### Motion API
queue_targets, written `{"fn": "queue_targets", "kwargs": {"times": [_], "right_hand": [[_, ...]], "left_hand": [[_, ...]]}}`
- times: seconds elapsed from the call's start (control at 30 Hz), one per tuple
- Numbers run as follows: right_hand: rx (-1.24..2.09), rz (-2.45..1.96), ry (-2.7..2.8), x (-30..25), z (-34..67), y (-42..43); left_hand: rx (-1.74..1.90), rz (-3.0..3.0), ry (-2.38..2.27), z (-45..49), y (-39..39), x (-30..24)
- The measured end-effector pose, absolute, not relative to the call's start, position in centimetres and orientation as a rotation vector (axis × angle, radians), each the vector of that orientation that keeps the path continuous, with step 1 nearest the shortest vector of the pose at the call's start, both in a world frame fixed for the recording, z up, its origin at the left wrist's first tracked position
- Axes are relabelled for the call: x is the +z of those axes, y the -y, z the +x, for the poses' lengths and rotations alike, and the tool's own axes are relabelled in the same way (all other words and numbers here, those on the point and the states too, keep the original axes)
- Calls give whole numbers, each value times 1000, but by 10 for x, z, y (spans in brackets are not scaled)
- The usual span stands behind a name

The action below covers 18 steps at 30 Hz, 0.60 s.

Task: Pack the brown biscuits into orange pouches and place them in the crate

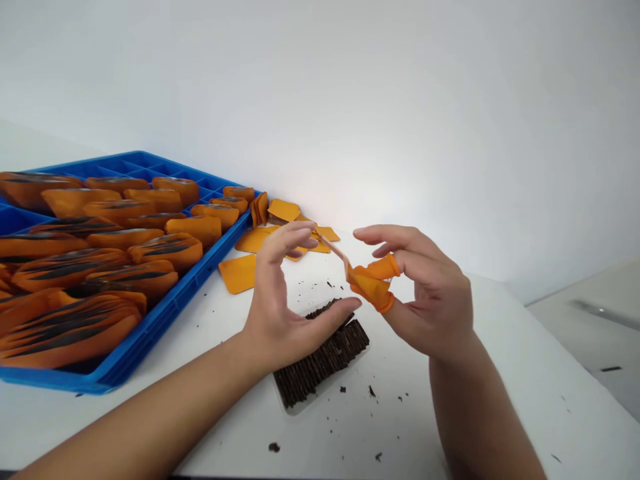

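The right hand [435, 293], orange covers [385, 267] on thumb and forefinger, pinches a thin orange packet [337, 252] nearly edge-on, apparently above the far end of the clear tray [296, 412]. The left hand [280, 307] curves over the tray's left side, thumb and fingers apart; whether its fingertips touch the packet I cannot tell. A weak pinch could drop the packet onto the tray's dark strips [320, 363]; a low wrist might scatter them. Beyond the tray lie flat orange pieces [237, 273]; left of it, a blue crate [145, 337]
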State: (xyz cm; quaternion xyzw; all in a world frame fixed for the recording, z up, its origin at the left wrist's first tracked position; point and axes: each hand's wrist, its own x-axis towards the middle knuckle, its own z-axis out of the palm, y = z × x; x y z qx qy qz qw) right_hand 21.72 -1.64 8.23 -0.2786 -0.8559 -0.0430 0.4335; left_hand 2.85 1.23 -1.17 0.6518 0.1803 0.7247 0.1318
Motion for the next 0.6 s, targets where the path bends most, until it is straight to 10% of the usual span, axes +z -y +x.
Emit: {"fn": "queue_targets", "kwargs": {"times": [0.6], "right_hand": [[868,-957,2055,89,205,24]], "left_hand": [[1834,2504,-629,12,-10,4]]}}
